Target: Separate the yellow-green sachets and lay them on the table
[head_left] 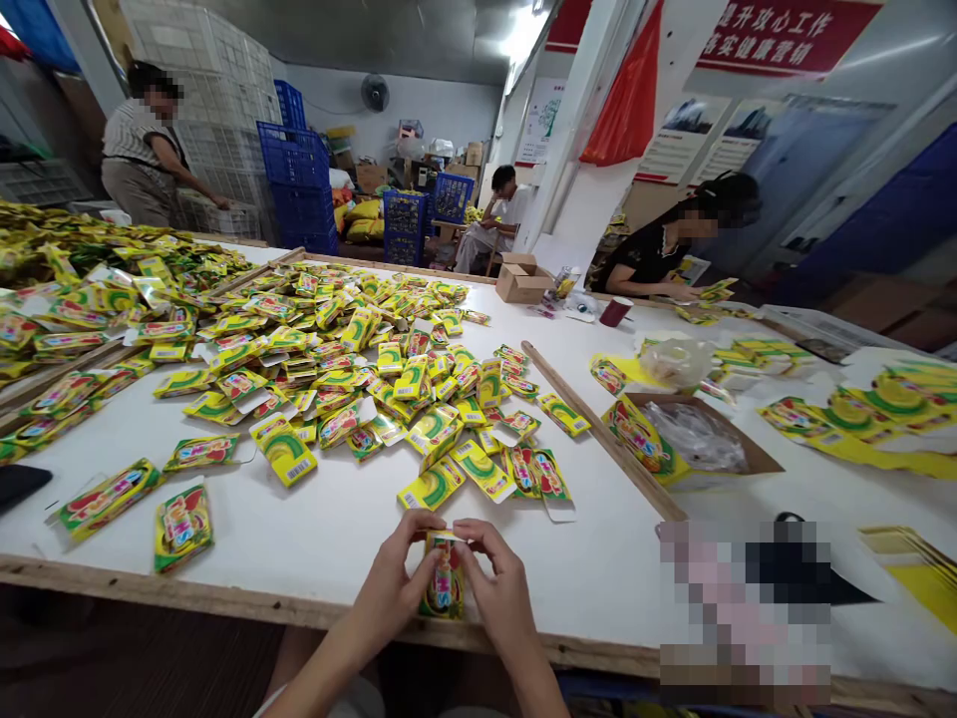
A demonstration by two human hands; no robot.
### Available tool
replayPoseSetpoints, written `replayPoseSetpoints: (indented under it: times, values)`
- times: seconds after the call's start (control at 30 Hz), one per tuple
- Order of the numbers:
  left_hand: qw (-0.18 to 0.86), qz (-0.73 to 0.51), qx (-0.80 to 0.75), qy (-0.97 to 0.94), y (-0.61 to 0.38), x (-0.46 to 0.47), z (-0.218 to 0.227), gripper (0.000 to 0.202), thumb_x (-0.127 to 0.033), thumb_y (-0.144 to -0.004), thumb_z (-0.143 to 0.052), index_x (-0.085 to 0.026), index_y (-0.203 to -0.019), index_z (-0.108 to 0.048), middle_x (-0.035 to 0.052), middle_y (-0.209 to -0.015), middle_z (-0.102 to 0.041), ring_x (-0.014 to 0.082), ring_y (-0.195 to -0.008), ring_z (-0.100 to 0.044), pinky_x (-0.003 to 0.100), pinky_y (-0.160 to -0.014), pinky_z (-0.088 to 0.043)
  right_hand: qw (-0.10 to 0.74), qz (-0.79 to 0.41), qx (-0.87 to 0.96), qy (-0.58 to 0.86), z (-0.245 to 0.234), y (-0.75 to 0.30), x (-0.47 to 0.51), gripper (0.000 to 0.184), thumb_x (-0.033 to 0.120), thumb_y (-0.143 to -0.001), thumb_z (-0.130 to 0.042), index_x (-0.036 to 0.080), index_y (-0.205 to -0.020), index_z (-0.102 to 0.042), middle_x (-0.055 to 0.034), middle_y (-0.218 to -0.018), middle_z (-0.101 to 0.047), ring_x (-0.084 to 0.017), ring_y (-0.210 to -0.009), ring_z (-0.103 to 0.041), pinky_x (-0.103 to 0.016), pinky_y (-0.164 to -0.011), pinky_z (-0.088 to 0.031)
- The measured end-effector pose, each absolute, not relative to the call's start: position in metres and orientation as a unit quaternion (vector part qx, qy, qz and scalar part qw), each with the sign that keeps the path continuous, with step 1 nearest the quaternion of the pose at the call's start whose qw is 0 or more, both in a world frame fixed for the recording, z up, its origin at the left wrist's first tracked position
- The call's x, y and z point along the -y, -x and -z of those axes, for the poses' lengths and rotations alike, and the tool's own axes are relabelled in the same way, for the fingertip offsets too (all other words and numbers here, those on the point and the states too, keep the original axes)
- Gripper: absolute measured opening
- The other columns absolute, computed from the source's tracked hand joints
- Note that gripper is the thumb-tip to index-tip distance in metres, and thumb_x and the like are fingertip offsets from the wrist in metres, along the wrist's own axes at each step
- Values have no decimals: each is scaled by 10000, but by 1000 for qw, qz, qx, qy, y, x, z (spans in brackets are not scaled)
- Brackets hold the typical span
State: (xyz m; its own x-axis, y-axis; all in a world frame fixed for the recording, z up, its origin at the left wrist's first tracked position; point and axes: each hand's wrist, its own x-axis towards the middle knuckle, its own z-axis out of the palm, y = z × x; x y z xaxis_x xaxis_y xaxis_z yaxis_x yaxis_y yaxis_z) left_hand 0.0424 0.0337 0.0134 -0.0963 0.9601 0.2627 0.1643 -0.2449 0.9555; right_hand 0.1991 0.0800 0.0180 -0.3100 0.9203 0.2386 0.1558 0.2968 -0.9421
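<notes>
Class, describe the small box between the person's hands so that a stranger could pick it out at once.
Start with the white table and follow its near wooden edge to about the middle. There, a small box sits between the left hand and the right hand. Unlike the loose boxes heaped beyond, it has fingers on both sides.

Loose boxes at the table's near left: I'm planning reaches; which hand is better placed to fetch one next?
Probably the left hand: it is nearer those loose boxes, with the right hand farther across. Both are on the held box, though.
</notes>
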Motion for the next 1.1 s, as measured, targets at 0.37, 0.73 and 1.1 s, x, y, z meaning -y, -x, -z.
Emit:
replayPoseSetpoints:
  times: [0.37,0.73,1.1]
  values:
    - [370,-533,-566,-509,-49,-40,-33,132,-285,-854,-597,-180,-894,-667,45,-868,-701,194,-797,-648,291,-740,-504,428,-400,670,456,-28,-194,-76,148,319,-836,-645,187,-901,-660,-32,-780,-675,-187,-714,-606,-278,-682,-507]
    - [425,-550,-548,-464,-43,-38,-25,196,-333,-853,-615,-175,-944,-687,50,-862,-714,213,-847,-653,304,-776,-509,430,-514,599,438,-28,-189,-76,227,412,-844,-620,187,-875,-620,-22,-774,-649,-178,-708,-590,-263,-663,-487]
    - [429,-524,-535,-505,-39,-44,-27,191,-327,-873,-583,-173,-884,-695,47,-851,-666,192,-819,-622,284,-752,-492,425,-546,580,431,-26,-192,-82,259,434,-814,-662,182,-783,-615,-9,-719,-629,-171,-670,-588,-255,-630,-489]
